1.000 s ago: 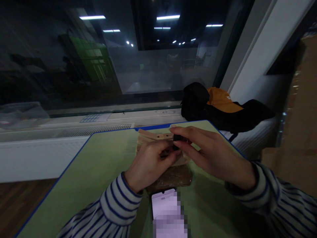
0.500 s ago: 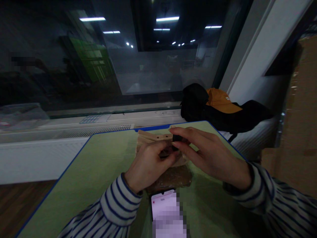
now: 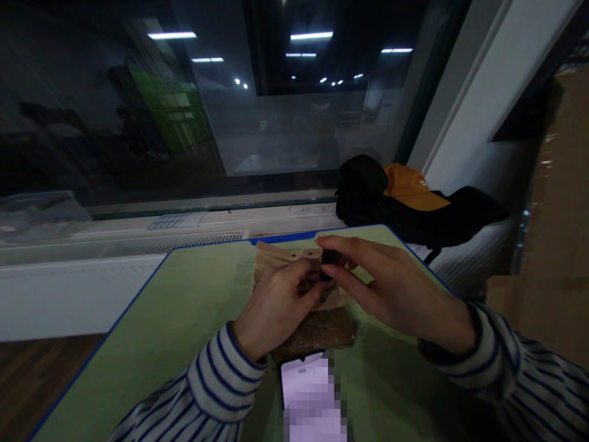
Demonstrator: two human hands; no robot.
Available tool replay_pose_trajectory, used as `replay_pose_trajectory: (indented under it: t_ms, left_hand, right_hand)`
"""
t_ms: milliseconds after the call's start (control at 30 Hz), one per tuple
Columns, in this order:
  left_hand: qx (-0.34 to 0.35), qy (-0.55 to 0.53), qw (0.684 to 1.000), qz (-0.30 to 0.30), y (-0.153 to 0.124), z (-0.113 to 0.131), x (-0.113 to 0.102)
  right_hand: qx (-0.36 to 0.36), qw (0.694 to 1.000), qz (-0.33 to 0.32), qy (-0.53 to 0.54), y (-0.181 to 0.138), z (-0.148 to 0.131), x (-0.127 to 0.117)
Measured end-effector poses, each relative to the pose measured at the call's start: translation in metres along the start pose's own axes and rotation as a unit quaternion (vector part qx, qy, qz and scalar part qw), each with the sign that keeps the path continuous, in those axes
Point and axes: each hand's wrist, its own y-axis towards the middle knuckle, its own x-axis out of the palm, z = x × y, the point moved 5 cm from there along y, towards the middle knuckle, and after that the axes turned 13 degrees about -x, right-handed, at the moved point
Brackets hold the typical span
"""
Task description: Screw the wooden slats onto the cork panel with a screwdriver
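My right hand [image 3: 391, 288] pinches a small black block-shaped piece [image 3: 328, 261] between thumb and fingers. Close against it on the left is my left hand [image 3: 278, 301], fingers curled and pressed together; what they grip is hidden. Both hands are over a tan, wood-coloured piece [image 3: 271, 255] with small dark holes along its far edge, largely covered by the fingers. Nearer to me lies a brown slab [image 3: 322, 331] in shiny clear wrap, its contents unclear.
A lit phone [image 3: 304, 383] lies in front of the brown slab. Everything rests on a green tabletop [image 3: 193, 307] with a blue edge. Beyond it are a radiator [image 3: 197, 244], a windowsill, and a black bag [image 3: 361, 190] with an orange cap [image 3: 411, 186]. Cardboard [image 3: 556, 245] stands at the right.
My right hand and the black piece have shifted very slightly to the right. My left hand stays almost in place, and the objects on the table have not moved.
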Motion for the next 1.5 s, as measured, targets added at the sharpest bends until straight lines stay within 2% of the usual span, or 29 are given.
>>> replay_pose_trajectory:
  t_ms: [400,633,933,1500]
  left_hand:
    - [-0.003,0.018,1.0,0.005,-0.001,0.001,0.0]
    - [-0.007,0.022,0.999,0.043,-0.002,0.002,-0.006]
    - [-0.006,-0.002,0.999,0.037,-0.002,-0.003,-0.006]
    - [0.0,0.001,1.0,0.022,-0.002,0.008,0.0]
  right_hand:
    - [-0.01,1.0,0.012,-0.01,-0.001,0.0,-0.001]
    - [-0.003,1.0,0.017,0.002,0.001,-0.001,-0.002]
    - [-0.015,1.0,0.013,0.019,0.0,0.0,-0.001]
    - [-0.02,0.999,0.041,-0.009,-0.003,0.0,-0.003]
